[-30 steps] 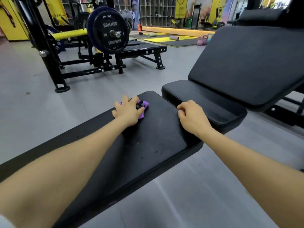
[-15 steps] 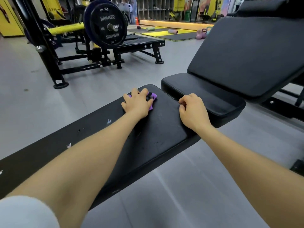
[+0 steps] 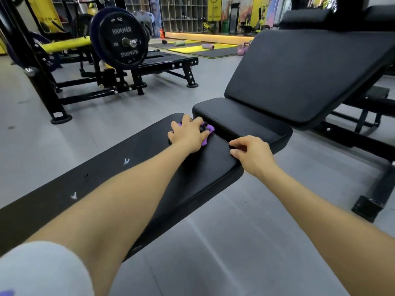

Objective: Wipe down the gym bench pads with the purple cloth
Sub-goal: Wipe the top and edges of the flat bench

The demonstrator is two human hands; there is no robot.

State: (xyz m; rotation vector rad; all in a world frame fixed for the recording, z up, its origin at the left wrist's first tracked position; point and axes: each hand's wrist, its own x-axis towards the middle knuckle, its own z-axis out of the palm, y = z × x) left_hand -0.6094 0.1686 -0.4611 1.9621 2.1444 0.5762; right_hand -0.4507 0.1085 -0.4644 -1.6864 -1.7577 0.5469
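Note:
A long flat black bench pad [image 3: 119, 174] runs from the lower left to the middle, with small white scuffs on it. My left hand [image 3: 189, 134] presses the purple cloth [image 3: 208, 132] onto the pad's far end, fingers curled over the cloth, which mostly hides under the hand. My right hand [image 3: 251, 153] rests on the pad's right far corner with its fingers curled around the edge. Beyond the gap lie a small black seat pad [image 3: 245, 121] and a tilted black back pad [image 3: 310, 75].
Grey floor surrounds the benches. A black machine frame with a Hammer Strength weight plate [image 3: 123, 42] stands at the back left. The incline bench's black legs [image 3: 367, 208] reach out at right. Yellow mats and kettlebells [image 3: 241, 50] lie far behind.
My left hand has slid the purple cloth farther along the flat pad, up to its far end by the seat pad. My right hand has stayed at the right corner.

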